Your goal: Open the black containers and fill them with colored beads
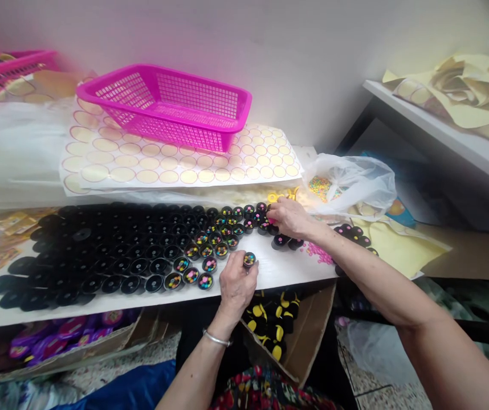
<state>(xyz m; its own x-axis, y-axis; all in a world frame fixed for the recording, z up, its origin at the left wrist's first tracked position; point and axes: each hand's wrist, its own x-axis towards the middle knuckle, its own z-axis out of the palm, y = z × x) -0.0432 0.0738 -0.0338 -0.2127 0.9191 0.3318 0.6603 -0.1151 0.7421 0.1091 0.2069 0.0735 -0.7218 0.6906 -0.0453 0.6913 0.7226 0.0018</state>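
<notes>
My left hand (pixel 236 280) is closed round a small black cup (pixel 249 260) with coloured beads or candies in it, held upright near the table's front edge. Farther back, my right hand (pixel 290 218) reaches over the right end of the cup rows with its fingers pinched together. A bit of pink shows by those fingertips, but what they hold is hidden. Beside the left hand stand cups filled with coloured pieces (pixel 206 281), some with a pink piece on top. Black cups without visible pieces (pixel 131 283) fill the left side. Loose pink pieces (pixel 319 253) lie right of the right hand.
A pink basket (pixel 227 142) stands on sheets of round stickers (pixel 150 175) at the back. Yellow rings (pixel 282 195) and a clear bag of coloured pieces (pixel 358 185) lie back right. Below the table's front edge is a carton (pixel 313 347) of black-and-yellow items.
</notes>
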